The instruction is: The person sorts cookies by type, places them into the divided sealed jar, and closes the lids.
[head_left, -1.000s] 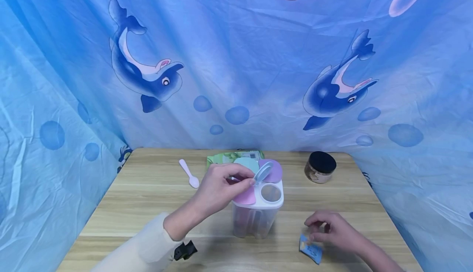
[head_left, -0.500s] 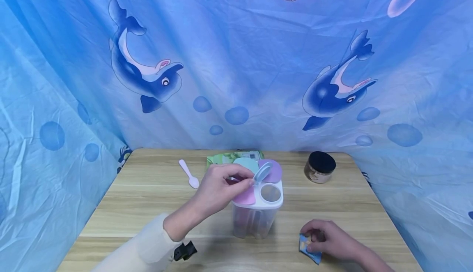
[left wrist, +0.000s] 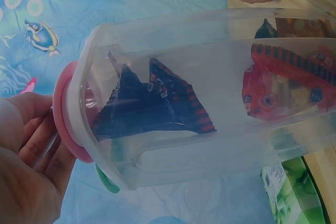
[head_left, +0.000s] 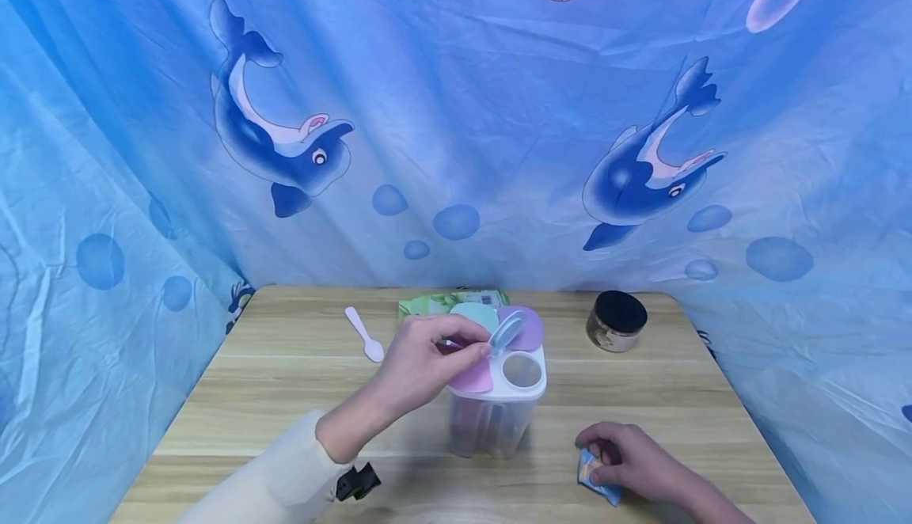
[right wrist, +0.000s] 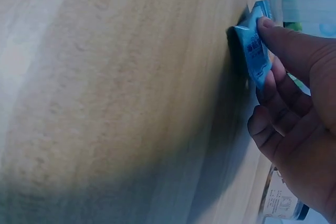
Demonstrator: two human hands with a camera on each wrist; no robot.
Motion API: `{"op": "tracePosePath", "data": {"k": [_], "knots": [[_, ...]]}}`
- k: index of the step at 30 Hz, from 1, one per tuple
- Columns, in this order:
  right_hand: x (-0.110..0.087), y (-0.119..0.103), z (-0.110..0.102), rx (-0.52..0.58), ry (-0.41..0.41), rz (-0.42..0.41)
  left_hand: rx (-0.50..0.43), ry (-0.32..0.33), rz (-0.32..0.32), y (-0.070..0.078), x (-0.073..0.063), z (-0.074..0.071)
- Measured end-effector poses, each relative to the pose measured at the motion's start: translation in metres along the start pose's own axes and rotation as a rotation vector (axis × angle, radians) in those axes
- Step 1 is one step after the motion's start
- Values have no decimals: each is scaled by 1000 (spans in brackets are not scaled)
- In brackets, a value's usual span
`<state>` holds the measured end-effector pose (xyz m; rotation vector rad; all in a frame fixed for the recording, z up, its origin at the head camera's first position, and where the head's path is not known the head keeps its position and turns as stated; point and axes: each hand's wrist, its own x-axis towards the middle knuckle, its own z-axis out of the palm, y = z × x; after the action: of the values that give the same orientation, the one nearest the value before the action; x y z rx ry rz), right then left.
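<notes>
A clear container [head_left: 492, 429] stands upright mid-table, its white top carrying pink, green and purple lids. My left hand [head_left: 420, 358] pinches the raised pale blue lid [head_left: 507, 332], leaving the round hole beneath it uncovered. Through the wall, the left wrist view shows a dark blue packet [left wrist: 152, 103] and a red packet [left wrist: 283, 85] inside. At the table's right front, my right hand [head_left: 634, 461] pinches a small blue packet [head_left: 597, 480] between thumb and fingers. Printing on this blue packet [right wrist: 255, 48] shows in the right wrist view, but I cannot read it.
Left of the container lies a pink spoon [head_left: 366, 338]. Behind it is a green package [head_left: 427, 304], partly hidden. A black-lidded jar [head_left: 617, 321] stands at the back right. A small black object [head_left: 358, 482] is by the left sleeve. A dolphin-print curtain [head_left: 463, 152] surrounds the table.
My right hand has moved slightly left onto the blue packet and taken hold of it, and the packet's end has shifted a little. My left hand and the lid have stayed put.
</notes>
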<state>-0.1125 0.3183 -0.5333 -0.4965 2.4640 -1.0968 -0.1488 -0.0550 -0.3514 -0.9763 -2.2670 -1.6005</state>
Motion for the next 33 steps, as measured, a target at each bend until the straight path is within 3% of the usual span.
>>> {"op": "tracePosePath", "data": {"k": [5, 14, 17, 24, 33], "knots": [[1, -5, -7, -21, -11, 2, -1, -2, 0, 1, 0, -1], [4, -33, -30, -115, 44, -113, -4, -15, -6, 1, 0, -1], [4, -46, -40, -159, 105, -180, -4, -19, -17, 2, -1, -2], [3, -82, -64, -165, 316, -454, -6, -25, -23, 2, 0, -2], [-1, -129, -84, -207, 484, -551, -8, -23, -27, 2, -1, -2]]}}
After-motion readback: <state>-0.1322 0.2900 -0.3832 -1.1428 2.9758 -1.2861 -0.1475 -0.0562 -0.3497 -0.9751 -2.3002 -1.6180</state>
